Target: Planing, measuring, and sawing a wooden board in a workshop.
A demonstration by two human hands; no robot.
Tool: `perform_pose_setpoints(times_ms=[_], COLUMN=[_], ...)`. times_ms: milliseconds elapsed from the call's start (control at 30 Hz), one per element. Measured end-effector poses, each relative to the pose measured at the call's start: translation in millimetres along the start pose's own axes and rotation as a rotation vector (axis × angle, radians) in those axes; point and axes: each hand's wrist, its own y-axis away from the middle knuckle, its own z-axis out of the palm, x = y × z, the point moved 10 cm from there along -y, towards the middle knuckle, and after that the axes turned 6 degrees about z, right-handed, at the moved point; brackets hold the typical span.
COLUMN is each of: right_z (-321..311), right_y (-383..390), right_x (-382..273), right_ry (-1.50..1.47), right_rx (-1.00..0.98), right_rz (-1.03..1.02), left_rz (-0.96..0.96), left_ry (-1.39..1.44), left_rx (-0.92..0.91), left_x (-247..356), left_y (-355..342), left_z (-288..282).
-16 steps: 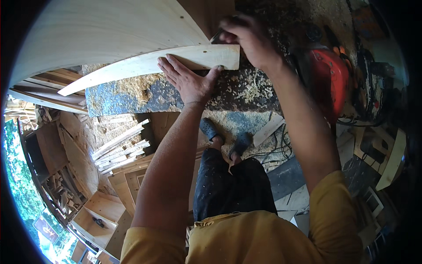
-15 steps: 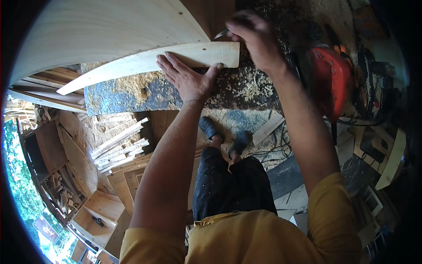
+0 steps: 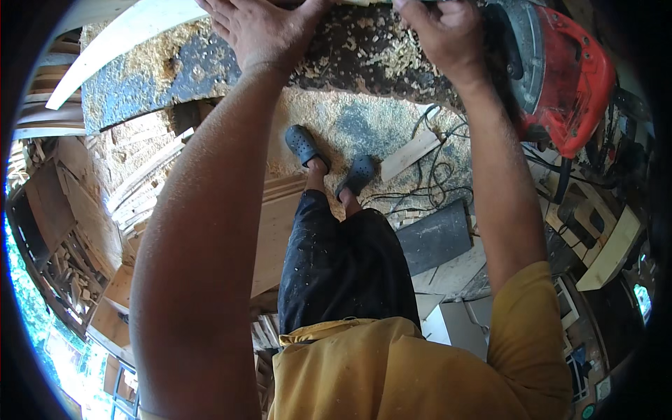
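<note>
My left hand (image 3: 262, 31) lies with its fingers spread on a pale curved wooden board (image 3: 129, 45), near the top edge of the view. The board's narrow tip points to the lower left, and much of its wide end is cut off or behind my hand. To the right, my right hand (image 3: 451, 35) is closed, with thumb and fingers pinched together at the board's end. A slim pencil (image 3: 381, 3) sits in that pinch, mostly out of view. Under both hands is a dark workbench (image 3: 336, 52) strewn with wood shavings.
A red power tool (image 3: 574, 77) with a grey guard stands on the bench, right of my right hand. On the dusty floor lie black cables (image 3: 427, 185), an offcut (image 3: 409, 154) and a dark panel (image 3: 437, 238). Wood strips (image 3: 150, 171) are piled at the left.
The view has shifted, so bench, board and hands now sit higher in it. My right hand has come down beside the board's end with the pencil. My left hand stays on the board.
</note>
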Motion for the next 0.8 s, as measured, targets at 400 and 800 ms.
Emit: perform_pose_setpoints(times_ms=[400, 800], right_z=[8, 11], right_y=[-3, -3], right_x=[0, 7], right_ry=[0.177, 0.155], right_rx=[-0.066, -0.079], right_rz=[-0.029, 0.037], left_rz=[0.018, -0.002], left_ry=[-0.874, -0.849], left_rx=[-0.027, -0.034], left_x=[-2, 3], left_y=[-4, -3], left_z=[5, 6])
